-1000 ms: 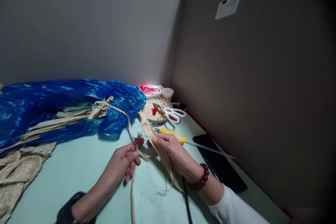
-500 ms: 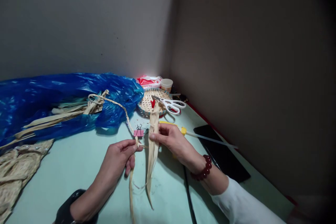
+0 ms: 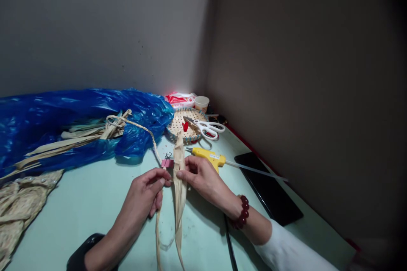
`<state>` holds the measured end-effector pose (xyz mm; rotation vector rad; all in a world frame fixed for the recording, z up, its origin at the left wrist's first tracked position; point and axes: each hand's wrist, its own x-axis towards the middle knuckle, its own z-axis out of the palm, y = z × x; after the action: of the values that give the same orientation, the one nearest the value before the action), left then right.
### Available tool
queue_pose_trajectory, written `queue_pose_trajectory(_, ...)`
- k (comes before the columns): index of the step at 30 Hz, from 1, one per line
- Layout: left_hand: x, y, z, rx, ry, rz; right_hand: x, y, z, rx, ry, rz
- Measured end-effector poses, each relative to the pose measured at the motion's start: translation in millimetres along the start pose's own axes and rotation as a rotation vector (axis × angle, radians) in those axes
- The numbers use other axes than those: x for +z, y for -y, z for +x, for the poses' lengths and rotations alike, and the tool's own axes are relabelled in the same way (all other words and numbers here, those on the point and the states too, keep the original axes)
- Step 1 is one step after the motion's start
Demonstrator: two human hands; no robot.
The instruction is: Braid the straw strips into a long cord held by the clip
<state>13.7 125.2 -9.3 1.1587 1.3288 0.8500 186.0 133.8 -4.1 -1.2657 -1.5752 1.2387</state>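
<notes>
My right hand (image 3: 200, 173) pinches a pale, dry husk strip (image 3: 179, 186) between thumb and fingers; the strip hangs upright, its lower end trailing toward the front. Close on its left, my left hand (image 3: 149, 188) is closed on the end of a braided husk cord (image 3: 155, 148), just below a pink binder clip (image 3: 167, 162). From under the left fingers a thin strand (image 3: 158, 237) runs down toward me. The cord leads back to a bundle of husk strips (image 3: 116, 127) on the blue plastic bag (image 3: 136, 106). The left fingertips partly hide the cord's end.
A yellow glue gun (image 3: 208, 156) with a long glue stick lies behind my right hand. White-handled scissors (image 3: 210, 128) rest on a round woven basket (image 3: 178, 120). On the right is a black phone-like slab (image 3: 270, 190); a woven husk piece (image 3: 22, 216) sits at left. Behind stands a paper cup (image 3: 202, 103).
My right hand has moved the husk strip left and slightly down, close to my left hand and the clip. More of the glue gun now shows. The left hand has barely moved.
</notes>
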Motion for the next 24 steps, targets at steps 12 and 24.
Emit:
queue_pose_trajectory(12,-5.2,3,6,-0.031,0.155,0.047,16,1,0,-0.052,-0.095,-0.339)
queue_pose_trajectory(24,-0.7,6,6,0.004,0.035,0.121,20,11,-7,-0.042,-0.081,-0.357)
